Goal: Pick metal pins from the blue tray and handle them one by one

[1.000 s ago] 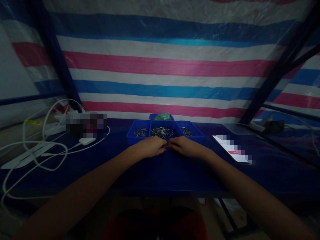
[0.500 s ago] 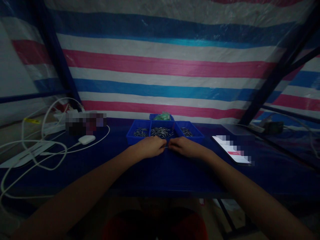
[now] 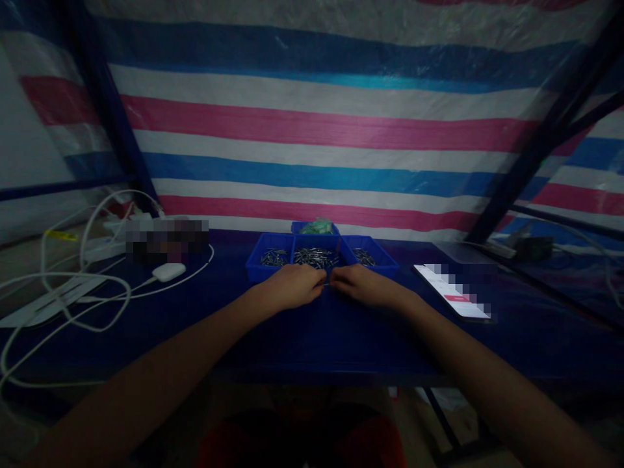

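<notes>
My left hand [image 3: 298, 286] and my right hand [image 3: 361, 285] meet fingertip to fingertip just in front of the blue trays, fingers curled and closed. A thin, pale metal piece [image 3: 327, 284] shows in the narrow gap between them; its exact kind is too small to tell. Right behind my hands, the middle blue tray [image 3: 335, 243] holds a pile of small, slim metal parts [image 3: 314, 257]. More such parts lie in the left blue tray [image 3: 253, 256] and the right blue tray [image 3: 385, 257]. My hands hide the front of the middle tray.
Behind the trays sits another blue bin with a green plastic bag [image 3: 318, 226]. A lit phone [image 3: 451, 292] rests on the blue table [image 3: 312, 351] at right. At left are white cables [image 3: 121, 305] and a white charger case [image 3: 169, 272]. Striped sheeting [image 3: 312, 130] hangs behind.
My hands stay at almost the same spot, with a slight shift of the fingers. The trays and their contents look unchanged.
</notes>
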`<action>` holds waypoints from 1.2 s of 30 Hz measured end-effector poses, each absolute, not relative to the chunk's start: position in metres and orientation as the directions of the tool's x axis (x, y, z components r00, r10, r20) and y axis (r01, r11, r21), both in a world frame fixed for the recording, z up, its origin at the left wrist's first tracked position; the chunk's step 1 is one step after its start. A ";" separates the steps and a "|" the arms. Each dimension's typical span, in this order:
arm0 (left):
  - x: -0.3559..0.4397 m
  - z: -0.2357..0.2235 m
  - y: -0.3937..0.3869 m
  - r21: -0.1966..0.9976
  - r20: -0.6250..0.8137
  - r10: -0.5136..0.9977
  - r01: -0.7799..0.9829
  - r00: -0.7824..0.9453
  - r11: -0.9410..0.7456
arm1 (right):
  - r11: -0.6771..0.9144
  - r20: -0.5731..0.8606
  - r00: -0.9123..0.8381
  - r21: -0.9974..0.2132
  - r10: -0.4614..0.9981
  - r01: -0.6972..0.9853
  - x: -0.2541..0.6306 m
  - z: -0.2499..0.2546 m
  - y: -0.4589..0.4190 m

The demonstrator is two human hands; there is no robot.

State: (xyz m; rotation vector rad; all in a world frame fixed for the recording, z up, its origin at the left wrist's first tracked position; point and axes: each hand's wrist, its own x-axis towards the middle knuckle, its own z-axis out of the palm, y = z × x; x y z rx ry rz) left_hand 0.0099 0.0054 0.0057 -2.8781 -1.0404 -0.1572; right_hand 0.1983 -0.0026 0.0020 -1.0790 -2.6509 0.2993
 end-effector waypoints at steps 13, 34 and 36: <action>0.009 0.006 0.008 -0.023 0.112 0.646 0.652 0.755 -0.758 | 0.690 0.143 -0.685 -0.301 0.715 0.658 0.196 0.001 -0.004; 0.007 0.008 0.009 0.015 0.107 0.644 0.647 0.757 -0.763 | 0.704 0.167 -0.690 -0.286 0.704 0.650 0.192 -0.007 -0.003; 0.008 0.009 0.009 0.040 0.121 0.649 0.649 0.751 -0.759 | 0.708 0.172 -0.694 -0.296 0.700 0.641 0.191 -0.008 -0.003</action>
